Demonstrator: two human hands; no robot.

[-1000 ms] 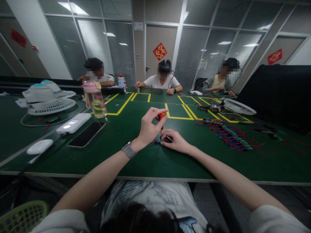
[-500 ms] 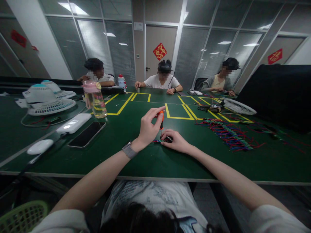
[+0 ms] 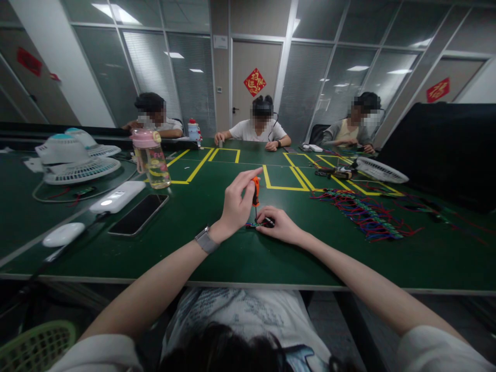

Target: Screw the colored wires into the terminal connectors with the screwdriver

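My left hand [image 3: 237, 201], with a watch on its wrist, is closed on an orange and black screwdriver [image 3: 256, 192]. The screwdriver stands upright, shaft down, over a small wired circuit board [image 3: 252, 226] on the table. Low beside it, my right hand [image 3: 282, 226] pinches the board's right side and a small black part [image 3: 268, 222]. The fingers partly hide the board, and whether the tip sits in a screw is too small to tell.
A phone [image 3: 139, 214], a white power strip [image 3: 118, 196] and a pink-lidded bottle [image 3: 151, 160] stand to the left. Several wired boards [image 3: 368, 217] lie in a row at the right. Yellow tape marks the green table [image 3: 232, 263]; people sit opposite.
The fingers of my left hand have shifted slightly around the screwdriver, and more of its orange handle shows. My right hand stays at the board.
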